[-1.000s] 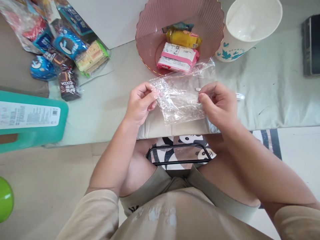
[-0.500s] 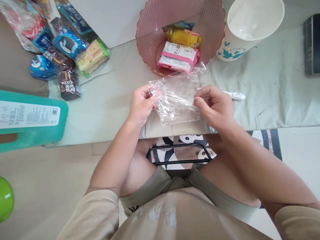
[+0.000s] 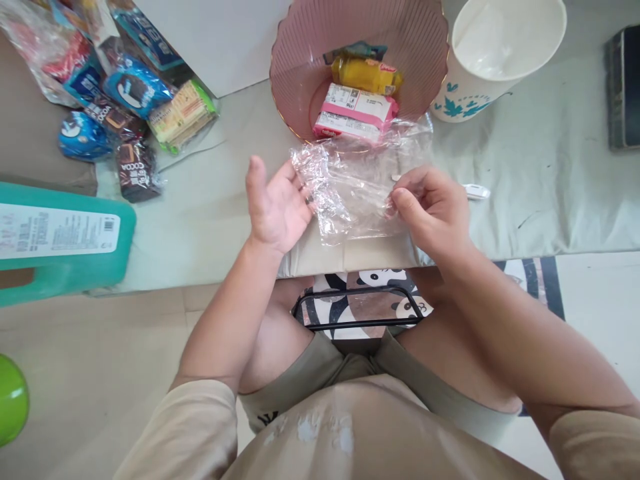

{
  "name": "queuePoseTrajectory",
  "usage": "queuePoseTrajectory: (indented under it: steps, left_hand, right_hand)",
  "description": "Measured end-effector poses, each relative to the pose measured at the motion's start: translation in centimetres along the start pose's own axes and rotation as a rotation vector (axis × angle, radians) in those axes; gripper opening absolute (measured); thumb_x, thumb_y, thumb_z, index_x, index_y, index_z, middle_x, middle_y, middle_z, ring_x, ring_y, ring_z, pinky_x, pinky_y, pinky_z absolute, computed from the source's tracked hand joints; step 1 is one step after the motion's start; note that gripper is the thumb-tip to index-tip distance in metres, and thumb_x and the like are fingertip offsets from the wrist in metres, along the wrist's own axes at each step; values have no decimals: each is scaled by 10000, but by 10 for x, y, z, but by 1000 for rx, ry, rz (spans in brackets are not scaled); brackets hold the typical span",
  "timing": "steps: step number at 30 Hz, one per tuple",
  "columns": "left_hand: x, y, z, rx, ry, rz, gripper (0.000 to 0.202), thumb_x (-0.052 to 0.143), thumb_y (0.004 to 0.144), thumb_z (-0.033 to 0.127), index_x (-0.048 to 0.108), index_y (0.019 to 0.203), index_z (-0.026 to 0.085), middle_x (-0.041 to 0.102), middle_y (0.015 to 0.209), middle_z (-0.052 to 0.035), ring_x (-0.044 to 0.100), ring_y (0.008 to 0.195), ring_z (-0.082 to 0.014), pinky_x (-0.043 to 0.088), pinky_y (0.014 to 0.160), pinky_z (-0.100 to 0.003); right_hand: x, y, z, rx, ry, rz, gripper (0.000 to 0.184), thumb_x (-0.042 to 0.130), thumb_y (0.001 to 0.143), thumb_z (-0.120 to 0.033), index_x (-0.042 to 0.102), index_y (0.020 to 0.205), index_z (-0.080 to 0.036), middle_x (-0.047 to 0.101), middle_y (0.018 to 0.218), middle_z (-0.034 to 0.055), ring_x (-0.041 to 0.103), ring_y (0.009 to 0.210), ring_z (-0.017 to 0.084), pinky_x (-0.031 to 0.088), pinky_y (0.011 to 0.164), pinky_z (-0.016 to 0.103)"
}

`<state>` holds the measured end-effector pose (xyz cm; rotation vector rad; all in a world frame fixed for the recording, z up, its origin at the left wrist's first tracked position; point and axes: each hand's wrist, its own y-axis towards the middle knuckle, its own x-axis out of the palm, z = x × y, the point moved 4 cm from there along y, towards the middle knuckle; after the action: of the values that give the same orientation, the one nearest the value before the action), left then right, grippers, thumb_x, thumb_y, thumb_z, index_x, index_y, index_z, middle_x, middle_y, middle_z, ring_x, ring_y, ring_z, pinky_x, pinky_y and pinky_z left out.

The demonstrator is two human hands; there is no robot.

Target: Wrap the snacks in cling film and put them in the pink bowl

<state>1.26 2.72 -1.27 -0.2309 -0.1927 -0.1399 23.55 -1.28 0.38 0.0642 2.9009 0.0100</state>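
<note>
A crumpled clear plastic bag (image 3: 357, 190) spreads between my hands above the cloth-covered table. My right hand (image 3: 435, 207) pinches the bag's right side between thumb and fingers. My left hand (image 3: 280, 203) is open at the bag's left end, thumb raised and palm turned up, its fingertips partly behind the plastic. Just beyond the bag stands a pink ribbed bowl (image 3: 300, 80) with a gold rim. In it lie a pink-and-white packet (image 3: 355, 112), a yellow packet (image 3: 367, 75) and a blue one partly hidden behind. Past my right hand, a small white object (image 3: 477, 192) pokes out.
A white paper cup (image 3: 465, 87) with blue leaf print stands right of the bowl. Wrapped snacks (image 3: 137, 87) are heaped at the far left. A green plastic container (image 3: 100, 267) is at the left edge, and a dark rectangular object (image 3: 624, 90) at the far right.
My left hand has let go of the bag's left side and opened, its thumb lifting away. The bag has spread slightly up and to the right. My right hand keeps its pinch.
</note>
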Motion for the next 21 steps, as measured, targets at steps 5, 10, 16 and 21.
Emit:
queuePoseTrajectory:
  steps: [5,10,16,21]
  left_hand:
    - [9,-9,-4,-41,-54,-102,701,929,631,534,587,1182,268,728,1134,-53,755,1050,-236,608,809,-316]
    - [-5,-6,-13,-43,-23,52,663,971,631,331,596,1176,275,726,848,37,702,684,-118,544,602,-225]
    - [-8,-5,1,-13,-117,50,516,944,605,340,681,1040,252,691,772,48,646,628,-98,523,548,-212]
    - [7,-12,-5,-276,-65,-208,373,881,656,424,720,878,171,748,796,-25,716,662,-162,602,611,-284]
  right_hand:
    - [4,-3,-4,0,-11,-33,147,716,898,-325,612,810,-270,688,762,12,689,699,190,538,691,361]
    - [3,-2,-4,26,8,-25,171,714,893,-358,597,805,-269,647,726,2,616,638,168,510,648,345]
    - [5,-1,-3,15,39,-73,171,697,857,-276,562,752,-268,580,635,-22,522,562,148,424,555,325]
    - [5,-1,-3,-18,64,-53,149,679,865,-254,574,760,-256,579,624,-28,524,547,131,405,528,299]
